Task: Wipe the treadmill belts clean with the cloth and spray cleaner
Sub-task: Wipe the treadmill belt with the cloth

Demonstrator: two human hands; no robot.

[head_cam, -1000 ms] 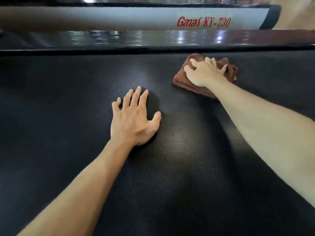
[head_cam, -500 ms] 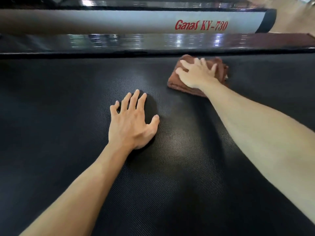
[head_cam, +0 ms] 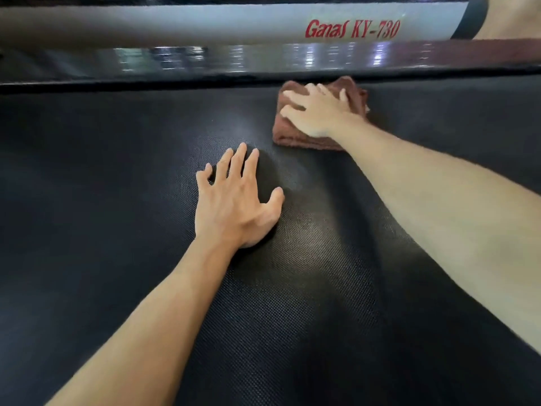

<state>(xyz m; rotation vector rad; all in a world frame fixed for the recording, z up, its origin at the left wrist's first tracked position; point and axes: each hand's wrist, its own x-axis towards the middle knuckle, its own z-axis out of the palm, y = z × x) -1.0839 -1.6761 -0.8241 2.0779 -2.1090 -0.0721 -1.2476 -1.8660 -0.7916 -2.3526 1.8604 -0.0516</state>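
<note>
A black textured treadmill belt (head_cam: 117, 259) fills most of the view. A folded brown cloth (head_cam: 295, 139) lies on the belt near its far edge, right of centre. My right hand (head_cam: 316, 112) presses flat on top of the cloth with fingers spread. My left hand (head_cam: 234, 206) rests flat on the bare belt with fingers straight and spread, a short way in front of and left of the cloth. No spray cleaner is in view.
A glossy dark side rail (head_cam: 263, 63) runs along the belt's far edge. Behind it is a silver frame bar (head_cam: 175, 24) lettered "Ganas KY-730" in red, with a black end cap (head_cam: 471, 19) at the right.
My right hand has slid the cloth leftward along the belt's far edge. My left hand has stayed planted on the belt.
</note>
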